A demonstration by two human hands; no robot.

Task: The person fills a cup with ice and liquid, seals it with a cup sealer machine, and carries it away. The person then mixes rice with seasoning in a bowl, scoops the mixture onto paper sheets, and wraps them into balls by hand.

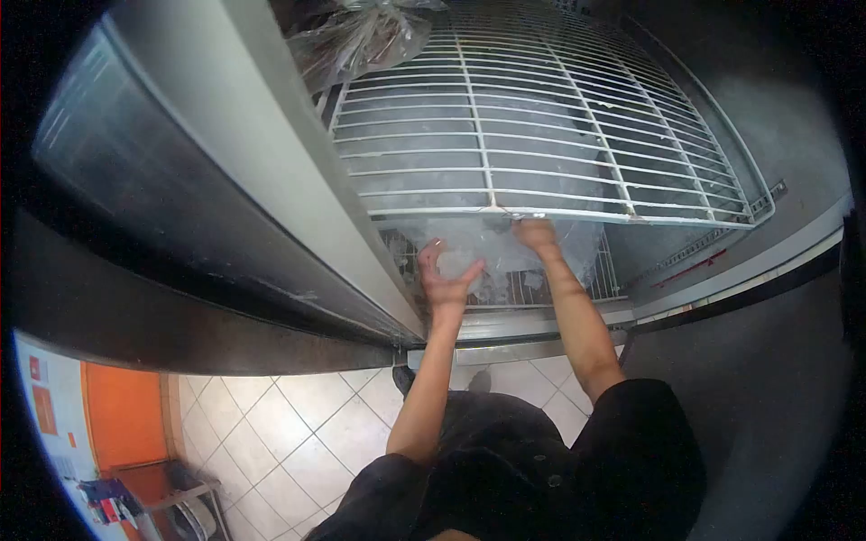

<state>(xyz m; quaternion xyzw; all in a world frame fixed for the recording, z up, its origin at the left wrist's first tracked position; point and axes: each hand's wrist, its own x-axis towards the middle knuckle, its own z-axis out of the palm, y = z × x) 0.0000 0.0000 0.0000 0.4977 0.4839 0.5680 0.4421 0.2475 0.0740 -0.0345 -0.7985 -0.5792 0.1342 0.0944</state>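
Note:
Beneath the white wire shelf, a translucent whitish mass that looks like ice lies on a lower wire rack. My left hand reaches in at the left side of the ice. Its thumb and fingers are spread in a curve against the pieces, with no firm grip visible. Just under the shelf's front edge, my right hand is closed by the ice. Its fingertips are partly hidden, and I cannot make out what they hold.
A clear plastic bag rests on the upper shelf at the back left. The cabinet's door frame stands close on my left, its side wall on my right. Light tiles cover the floor; a small metal stand is lower left.

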